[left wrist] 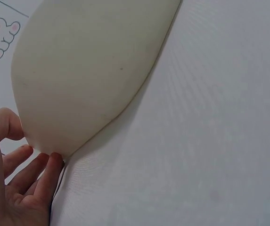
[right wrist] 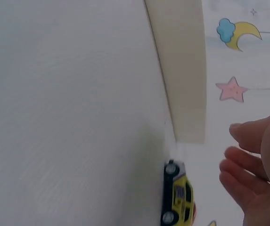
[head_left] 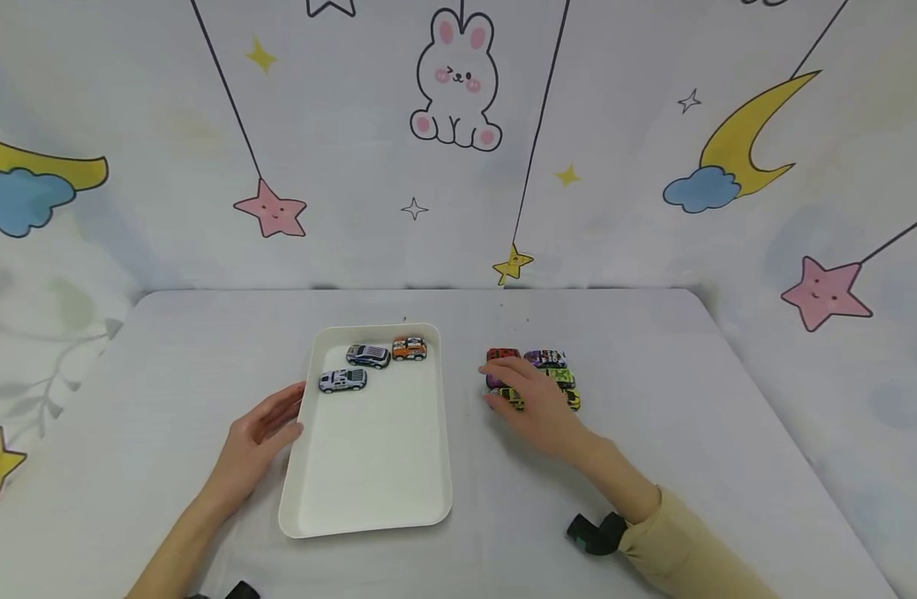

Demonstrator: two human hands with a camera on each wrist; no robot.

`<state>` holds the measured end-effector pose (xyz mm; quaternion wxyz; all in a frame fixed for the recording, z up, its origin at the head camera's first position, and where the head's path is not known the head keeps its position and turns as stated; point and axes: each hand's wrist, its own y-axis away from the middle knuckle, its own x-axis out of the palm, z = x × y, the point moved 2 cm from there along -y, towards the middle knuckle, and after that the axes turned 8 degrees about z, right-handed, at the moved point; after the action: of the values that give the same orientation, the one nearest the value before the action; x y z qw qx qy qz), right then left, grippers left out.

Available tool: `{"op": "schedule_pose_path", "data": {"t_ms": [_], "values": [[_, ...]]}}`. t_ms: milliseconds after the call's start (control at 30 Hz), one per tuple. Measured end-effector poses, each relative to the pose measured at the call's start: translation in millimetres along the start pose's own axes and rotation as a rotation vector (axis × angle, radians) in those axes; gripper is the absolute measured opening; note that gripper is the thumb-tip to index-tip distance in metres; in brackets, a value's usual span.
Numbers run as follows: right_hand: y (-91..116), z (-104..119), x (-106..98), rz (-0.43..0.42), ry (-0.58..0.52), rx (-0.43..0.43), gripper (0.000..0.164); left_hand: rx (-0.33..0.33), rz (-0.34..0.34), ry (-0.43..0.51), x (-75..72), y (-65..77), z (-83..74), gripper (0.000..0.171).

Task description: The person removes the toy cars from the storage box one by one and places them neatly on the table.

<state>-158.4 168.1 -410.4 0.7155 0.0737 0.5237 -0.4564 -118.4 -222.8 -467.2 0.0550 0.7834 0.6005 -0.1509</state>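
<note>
On the left, a shallow white tray (head_left: 372,466) holds a white-and-grey toy car (head_left: 343,380), a silver-and-dark toy car (head_left: 369,356) and an orange toy car (head_left: 409,349) near its far end. The fingertips of my left hand (head_left: 252,445) touch the tray's left side, also in the left wrist view. My right hand (head_left: 541,412) is held over a group of toy cars, thumb and fingers apart, with nothing between them. Around it show a red car (head_left: 503,353), a purple car (head_left: 546,358), a green car (head_left: 562,378) and a yellow car (right wrist: 179,195); the hand partly hides the others.
A white cloth covers the table (head_left: 653,358). Behind it hangs a pale backdrop with a drawn rabbit (head_left: 458,83), stars and moons. A strip of table lies between the tray and the grouped cars. A black wrist device (head_left: 597,534) is by the right sleeve.
</note>
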Motion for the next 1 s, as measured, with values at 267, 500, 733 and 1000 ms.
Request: {"op": "schedule_pose_path", "data": {"t_ms": [267, 500, 733, 1000], "values": [[-41, 21, 24, 0.107, -0.042, 0.000, 0.035, 0.005, -0.008, 0.006, -1.2, -1.1, 0.2, 0.050], [-73, 26, 47, 0.199, -0.022, 0.037, 0.042, 0.008, -0.006, 0.020, 0.0, -1.6, 2.2, 0.051], [-92, 21, 64, 0.297, 0.104, 0.052, 0.048, 0.002, -0.007, 0.023, 1.0, -1.3, 2.5, 0.051], [-108, 12, 67, 0.311, 0.155, 0.041, 0.051, -0.004, -0.007, 0.027, 0.4, -0.9, 2.9, 0.052]]}}
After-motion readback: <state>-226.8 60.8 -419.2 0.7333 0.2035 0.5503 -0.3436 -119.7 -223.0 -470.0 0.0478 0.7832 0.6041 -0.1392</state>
